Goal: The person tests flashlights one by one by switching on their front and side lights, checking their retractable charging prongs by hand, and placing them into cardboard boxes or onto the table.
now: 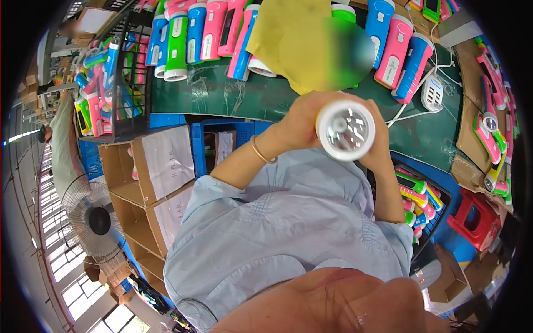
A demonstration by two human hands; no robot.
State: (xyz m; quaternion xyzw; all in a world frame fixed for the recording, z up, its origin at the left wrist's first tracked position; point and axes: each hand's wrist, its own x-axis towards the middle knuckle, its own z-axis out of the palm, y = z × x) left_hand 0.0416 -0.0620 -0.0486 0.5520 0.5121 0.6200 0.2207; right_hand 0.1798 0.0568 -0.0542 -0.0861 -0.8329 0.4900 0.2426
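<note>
A flashlight (345,130) with a white rim points its clear lens up at me, just off the near edge of the table. My left hand (301,114), with a bracelet on the wrist, closes round its left side. On the other side my right hand (380,133) grips it too; most of its fingers and the flashlight's body are hidden. Beyond the hands lies a crumpled yellow sheet (272,39), partly covered by a blurred round patch. Pink, blue and green flashlights (214,30) stand in a row behind it on the left, with more flashlights (394,53) on the right.
A green table (222,100) spans the front, with a white power strip (432,93) and cables at right. A black crate (130,83) of flashlights stands left, above cardboard boxes (125,175) and a fan (100,221). Low right are a flashlight bin (436,227) and red stool (474,219).
</note>
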